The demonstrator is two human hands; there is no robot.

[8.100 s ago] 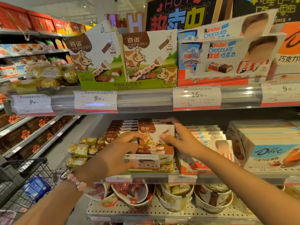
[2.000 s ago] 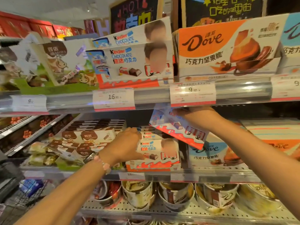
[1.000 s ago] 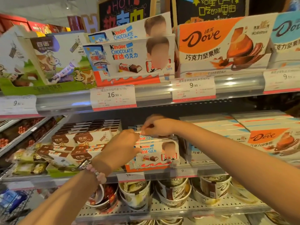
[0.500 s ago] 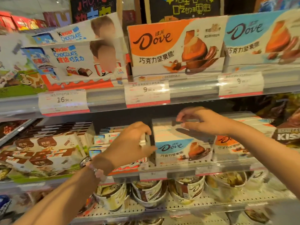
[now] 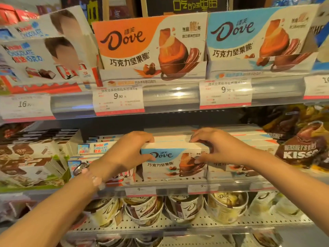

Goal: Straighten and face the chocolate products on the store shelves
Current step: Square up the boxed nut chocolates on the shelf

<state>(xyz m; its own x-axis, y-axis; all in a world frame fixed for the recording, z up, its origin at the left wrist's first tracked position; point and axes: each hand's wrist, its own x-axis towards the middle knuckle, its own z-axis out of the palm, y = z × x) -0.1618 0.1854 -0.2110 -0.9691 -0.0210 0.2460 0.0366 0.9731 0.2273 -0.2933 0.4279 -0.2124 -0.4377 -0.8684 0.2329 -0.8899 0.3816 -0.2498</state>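
My left hand [image 5: 129, 154] grips the left end of the blue-and-white cardboard Dove box [image 5: 173, 162]: fingers curled over its top edge, thumb pressed on the front face beside the logo. My right hand [image 5: 219, 148] grips the right end the same way, fingertips hooked on the top edge, thumb on the printed chocolate picture. Box sits upright, face forward, at the front lip of the middle metal shelf [image 5: 231, 187], top of a stack of same-shape boxes. Touching it on the right: another Dove box with orange print [image 5: 233, 168], mostly hidden by my wrist. Just beside it on the left: white-and-red Kinder Chocolate cartons [image 5: 97, 148], then brown-and-white cow-print chocolate boxes in a green tray [image 5: 32, 163]. Far right of the same shelf: brown Hershey's Kisses bags [image 5: 300, 150]. Beaded bracelet [image 5: 90, 175] on my left wrist. Upper shelf holds a large orange Dove display carton [image 5: 151, 49], a blue one [image 5: 258, 41] next to it, white paper price tags [image 5: 119, 100] clipped below. Lower perforated shelf: round Dove paper tubs [image 5: 226, 205] in a row.
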